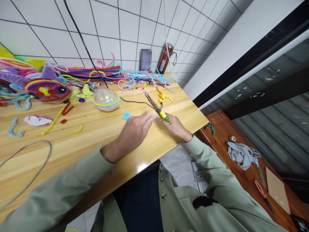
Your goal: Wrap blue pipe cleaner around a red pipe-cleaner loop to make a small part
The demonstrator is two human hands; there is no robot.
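Observation:
My left hand (135, 132) is above the wooden table, its fingers pressed together and slightly blurred, with a bit of light blue showing at the fingertips. My right hand (176, 126) rests close by on the right, beneath the yellow-and-green handle of a long metal-tipped tool (154, 106); its fingers are wrapped near that handle. A small light blue piece (126, 115) lies just beyond my left hand. Behind it sits a clear round ball (106, 99) with coloured bands. A yellow glue gun (163, 95) lies past the tool's tip.
At the left stands a colourful fish figure (47, 88). Pipe cleaners (101, 74) are heaped along the tiled wall. A red thermos (165, 58) and a phone-like object (145, 59) stand at the back. A darker table (241, 174) on the right holds a grey cloth (241, 154) and tools.

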